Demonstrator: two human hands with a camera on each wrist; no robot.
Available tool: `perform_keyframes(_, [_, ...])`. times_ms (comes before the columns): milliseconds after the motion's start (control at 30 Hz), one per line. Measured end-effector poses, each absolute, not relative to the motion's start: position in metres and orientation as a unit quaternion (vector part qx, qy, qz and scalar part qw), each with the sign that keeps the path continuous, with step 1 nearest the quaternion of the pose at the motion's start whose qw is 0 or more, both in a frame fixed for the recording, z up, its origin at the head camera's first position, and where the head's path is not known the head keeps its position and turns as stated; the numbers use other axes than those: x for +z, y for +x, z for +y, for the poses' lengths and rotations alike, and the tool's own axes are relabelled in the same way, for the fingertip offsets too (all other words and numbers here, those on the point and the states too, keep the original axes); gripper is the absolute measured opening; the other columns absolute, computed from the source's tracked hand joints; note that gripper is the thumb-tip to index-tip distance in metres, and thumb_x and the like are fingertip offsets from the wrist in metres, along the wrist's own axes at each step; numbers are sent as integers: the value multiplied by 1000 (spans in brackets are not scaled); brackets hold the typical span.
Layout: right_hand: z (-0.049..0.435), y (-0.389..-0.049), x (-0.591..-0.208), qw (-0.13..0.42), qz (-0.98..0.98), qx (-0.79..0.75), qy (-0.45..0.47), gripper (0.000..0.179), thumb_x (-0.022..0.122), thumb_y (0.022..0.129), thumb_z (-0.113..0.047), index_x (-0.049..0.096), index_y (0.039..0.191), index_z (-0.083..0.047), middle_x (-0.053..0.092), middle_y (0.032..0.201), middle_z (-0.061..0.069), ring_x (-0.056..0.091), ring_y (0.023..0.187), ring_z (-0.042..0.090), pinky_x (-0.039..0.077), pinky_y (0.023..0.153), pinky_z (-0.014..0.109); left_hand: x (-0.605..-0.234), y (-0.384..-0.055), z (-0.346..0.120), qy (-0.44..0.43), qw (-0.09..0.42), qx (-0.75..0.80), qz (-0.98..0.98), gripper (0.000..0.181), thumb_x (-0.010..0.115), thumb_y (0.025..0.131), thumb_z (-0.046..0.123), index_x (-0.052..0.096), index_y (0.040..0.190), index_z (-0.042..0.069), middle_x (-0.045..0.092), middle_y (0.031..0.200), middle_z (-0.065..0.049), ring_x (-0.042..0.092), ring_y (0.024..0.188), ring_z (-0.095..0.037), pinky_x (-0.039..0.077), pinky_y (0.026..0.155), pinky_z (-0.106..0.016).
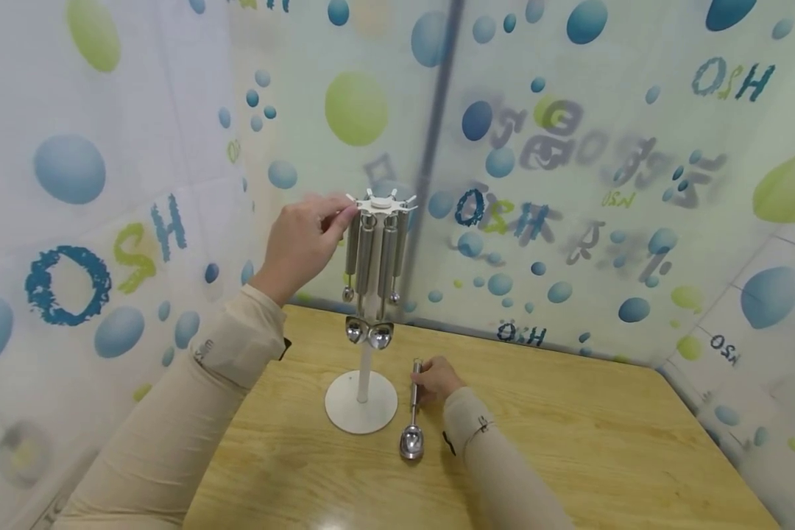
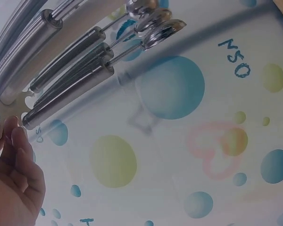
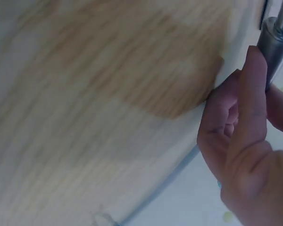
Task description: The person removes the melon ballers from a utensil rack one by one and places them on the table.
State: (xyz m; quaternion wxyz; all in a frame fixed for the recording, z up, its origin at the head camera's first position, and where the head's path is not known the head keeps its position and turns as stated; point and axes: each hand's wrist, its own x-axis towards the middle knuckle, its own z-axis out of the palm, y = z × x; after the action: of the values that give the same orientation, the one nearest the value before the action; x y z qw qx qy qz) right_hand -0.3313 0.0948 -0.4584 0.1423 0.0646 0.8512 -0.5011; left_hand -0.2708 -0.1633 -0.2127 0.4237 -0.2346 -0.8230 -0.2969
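A white stand (image 1: 362, 412) with a round base and a hooked top rises from the table. Several metal utensils with cylindrical handles (image 1: 366, 258) hang from its hooks, their small bowls (image 1: 380, 336) pointing down. My left hand (image 1: 302, 239) pinches the edge of the hooked top (image 1: 380, 206) with thumb and fingertips; in the left wrist view those fingers (image 2: 21, 146) sit beside the handle ends. To the right of the base, my right hand (image 1: 439, 379) grips a metal scoop (image 1: 411, 444) by its handle, bowl toward me. The right wrist view shows the handle (image 3: 273, 49) between thumb and fingers.
The stand and scoop are over a light wooden table (image 1: 570, 442). White curtains (image 1: 636, 184) with blue and green dots and letters enclose the table at the back and sides, close behind the stand.
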Motion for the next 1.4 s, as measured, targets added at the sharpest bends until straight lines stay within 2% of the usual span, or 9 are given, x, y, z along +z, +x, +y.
perform_keyframes(100, [91, -334, -463, 129, 877, -458, 60, 15, 71, 96, -8, 62, 102, 3, 66, 89, 13, 67, 76, 23, 59, 66, 33, -211, -271, -163, -234, 421, -295, -825, 26, 59, 105, 28, 77, 97, 10, 62, 72, -3, 49, 71, -22, 37, 65, -35])
perform_keyframes(267, [87, -335, -466, 97, 921, -375, 46, 18, 75, 93, -11, 62, 90, 0, 62, 82, 11, 62, 69, 20, 54, 58, 28, -210, -272, -162, -236, 422, -291, -825, 25, 59, 105, 28, 77, 98, 11, 61, 72, -3, 48, 70, -22, 37, 64, -35])
perform_keyframes(600, [85, -330, -460, 89, 928, -360, 32, 21, 75, 93, -12, 61, 81, -2, 61, 76, 9, 58, 62, 17, 49, 53, 24, -209, -270, -163, -233, 423, -287, -827, 24, 61, 104, 29, 76, 99, 11, 60, 73, -3, 48, 72, -23, 37, 65, -36])
perform_keyframes(733, [87, -329, -459, 90, 925, -367, 28, 21, 75, 93, -12, 62, 80, -1, 62, 75, 10, 60, 63, 18, 52, 55, 26, -210, -270, -164, -231, 422, -288, -828, 24, 61, 104, 29, 76, 101, 12, 61, 73, -3, 49, 72, -23, 37, 65, -36])
perform_keyframes(967, [94, -329, -455, 89, 919, -383, 20, 20, 72, 95, -14, 68, 95, 6, 64, 80, 11, 64, 66, 19, 56, 59, 27, -212, -269, -167, -230, 426, -291, -825, 24, 60, 104, 29, 76, 99, 12, 59, 71, -3, 47, 71, -22, 36, 64, -35])
perform_keyframes(1067, [98, -326, -447, 69, 916, -396, -6, 23, 67, 98, -12, 71, 96, 10, 68, 79, 19, 66, 63, 21, 55, 58, 27, -212, -269, -167, -229, 427, -291, -825, 24, 61, 104, 29, 77, 99, 11, 60, 73, -3, 48, 72, -22, 36, 64, -35])
perform_keyframes(1200, [103, -324, -432, 36, 896, -441, -32, 24, 62, 100, -8, 71, 107, 14, 70, 99, 25, 69, 72, 24, 59, 63, 29, -213, -269, -166, -230, 425, -293, -825, 24, 61, 104, 29, 77, 98, 11, 64, 77, -2, 48, 74, -22, 37, 65, -34])
perform_keyframes(1267, [103, -323, -422, 24, 884, -465, -37, 28, 62, 101, -8, 67, 117, 14, 68, 111, 24, 70, 79, 27, 60, 68, 30, -213, -269, -166, -230, 425, -293, -825, 25, 61, 104, 29, 76, 97, 11, 63, 76, -2, 48, 73, -22, 37, 65, -34])
perform_keyframes(1400, [99, -318, -398, 4, 877, -477, -50, 32, 62, 102, -11, 64, 126, 11, 66, 116, 23, 70, 84, 27, 60, 72, 33, -213, -269, -165, -230, 428, -294, -823, 24, 61, 104, 28, 76, 96, 11, 61, 73, -2, 47, 72, -22, 36, 64, -35])
